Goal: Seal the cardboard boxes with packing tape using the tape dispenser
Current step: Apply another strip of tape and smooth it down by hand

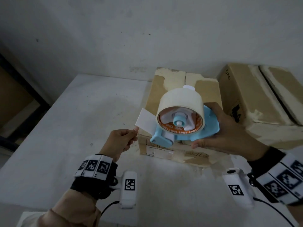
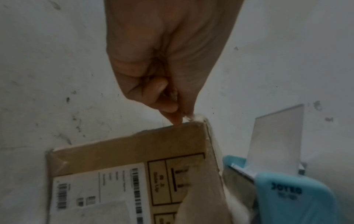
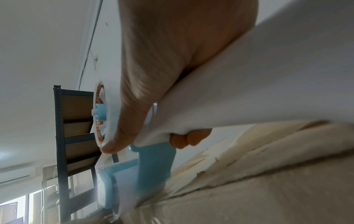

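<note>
Cardboard box point(image 1: 165, 95) on the table point(image 1: 82, 112) shows no fresh strip. Right hand point(image 1: 229, 128) grips the dispenser point(image 1: 188, 131) atop it; left hand point(image 1: 121, 140) pinches the tape end point(image 1: 144, 120). Sealing has barely started; the 2nd box point(image 1: 255, 95) waits.

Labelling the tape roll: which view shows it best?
The head view: the whole tape roll shows on the blue dispenser, orange core and hub visible, above the box. The right wrist view shows the roll only close up and edge-on, partly behind the right hand. The left wrist view shows only the dispenser's nose.
</note>
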Tool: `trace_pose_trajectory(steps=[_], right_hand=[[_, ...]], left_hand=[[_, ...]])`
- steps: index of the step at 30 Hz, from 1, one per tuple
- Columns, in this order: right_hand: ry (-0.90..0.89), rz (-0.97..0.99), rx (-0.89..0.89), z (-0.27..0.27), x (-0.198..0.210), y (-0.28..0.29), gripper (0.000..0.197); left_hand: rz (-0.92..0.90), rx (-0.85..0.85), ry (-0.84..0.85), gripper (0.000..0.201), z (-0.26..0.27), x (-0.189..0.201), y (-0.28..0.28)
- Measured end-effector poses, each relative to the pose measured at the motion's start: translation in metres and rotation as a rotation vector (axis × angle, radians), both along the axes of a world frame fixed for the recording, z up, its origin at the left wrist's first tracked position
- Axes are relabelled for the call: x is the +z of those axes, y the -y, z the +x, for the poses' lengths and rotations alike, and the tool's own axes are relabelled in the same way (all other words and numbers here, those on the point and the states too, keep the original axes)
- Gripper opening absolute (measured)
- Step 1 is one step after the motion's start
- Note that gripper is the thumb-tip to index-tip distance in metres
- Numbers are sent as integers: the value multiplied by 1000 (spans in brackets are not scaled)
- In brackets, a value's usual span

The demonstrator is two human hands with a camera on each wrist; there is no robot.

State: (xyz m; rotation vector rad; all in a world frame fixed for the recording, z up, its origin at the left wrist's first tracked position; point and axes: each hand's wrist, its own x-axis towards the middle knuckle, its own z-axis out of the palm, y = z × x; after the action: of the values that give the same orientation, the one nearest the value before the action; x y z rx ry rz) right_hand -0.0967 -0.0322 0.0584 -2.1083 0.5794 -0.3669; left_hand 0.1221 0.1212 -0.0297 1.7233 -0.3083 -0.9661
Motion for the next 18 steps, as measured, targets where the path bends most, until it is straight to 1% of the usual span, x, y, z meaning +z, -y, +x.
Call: trace_pose_trajectory(steps=[2,3,5,7,8,9,10,11,12,13,14,15,16,18], right_hand=[[-3,14,8,1,0,1,76],[0,18,10,1,0,1,77],[6,12,9,1,0,1,78],[11,1,15,1,0,0,77],[14,-1,16,1,0,0,77],[16,-4,15,1,-1,0,78],[17,-6,15,1,-1,1,78],[19,-5,14,1,-2,1,77],[23,-4,15,2,-2,1,77],[29,-4,17,2,-3,1,77],[33,-4,19,1,-3,2,78],[31,-6,22,1,-3,2,78],[27,-6,26,1,-3,2,79],[23,5,25,1,-4,3,79]], left_hand=[[34,35,57,25,1,-3,2],[92,53,95,24,3,-7,2],[251,59,139,29,2,-20,1],[323,30,57,32,-2,-35,-1],[328,28,10,32,-3,-41,-2],[332,31,-1,32,-4,-44,-1],[339,27,52,32,-4,-43,-1],[350,3,170,32,-3,-38,-2],[352,-17,327,30,-2,-32,-4],[323,-18,472,30,-3,-23,-5],[280,-21,563,32,-6,-11,-7],[234,-48,601,35,-12,1,-7],[224,-114,623,36,-19,10,-6],[251,-255,672,36,-31,18,-2]])
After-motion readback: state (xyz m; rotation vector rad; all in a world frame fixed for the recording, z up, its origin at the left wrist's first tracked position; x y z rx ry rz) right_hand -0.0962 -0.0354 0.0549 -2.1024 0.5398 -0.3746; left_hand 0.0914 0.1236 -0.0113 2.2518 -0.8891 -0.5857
